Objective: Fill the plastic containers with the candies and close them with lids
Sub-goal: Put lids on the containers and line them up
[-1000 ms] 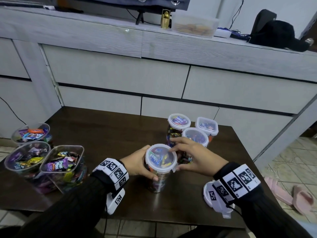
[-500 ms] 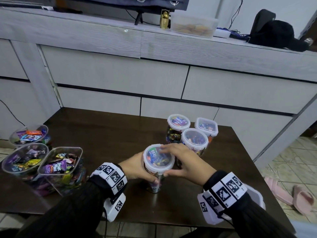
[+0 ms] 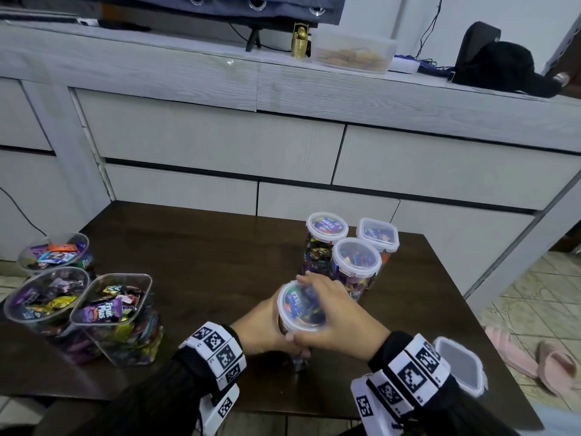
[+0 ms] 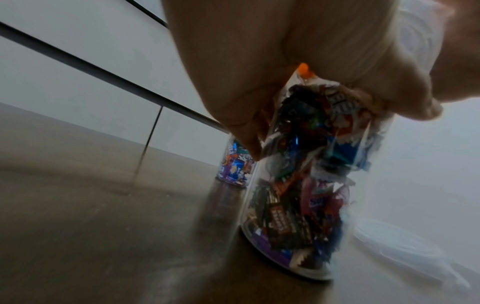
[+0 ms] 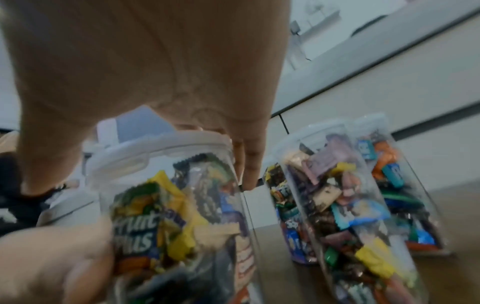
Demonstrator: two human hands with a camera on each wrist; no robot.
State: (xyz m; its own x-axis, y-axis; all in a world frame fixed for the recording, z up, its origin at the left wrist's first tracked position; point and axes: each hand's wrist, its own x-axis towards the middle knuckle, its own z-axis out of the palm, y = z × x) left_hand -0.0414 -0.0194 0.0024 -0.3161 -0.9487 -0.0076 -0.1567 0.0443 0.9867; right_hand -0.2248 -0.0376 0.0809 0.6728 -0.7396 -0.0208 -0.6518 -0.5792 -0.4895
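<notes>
Near the front edge of the tabletop [image 3: 195, 247], a round container [image 3: 295, 347] packed with candies stands upright between both hands. The left hand [image 3: 261, 325] wraps its wall below the rim; the right hand [image 3: 333, 313] cups the lid [image 3: 300, 306], fingers curled over its far edge and thumb against the near side. Since a second ago the container has slid toward the person and away from the finished group, and the right hand has spread further across the lid, so the sealing press seems under way; whether the lid has fully seated I cannot tell. Counted: three closed containers [image 3: 355, 262] cluster near the far right corner, two round and one square. Three open containers [image 3: 116, 316], full of candies, stand at the left edge without lids. One loose square lid [image 3: 459, 366] lies at the front right corner.
</notes>
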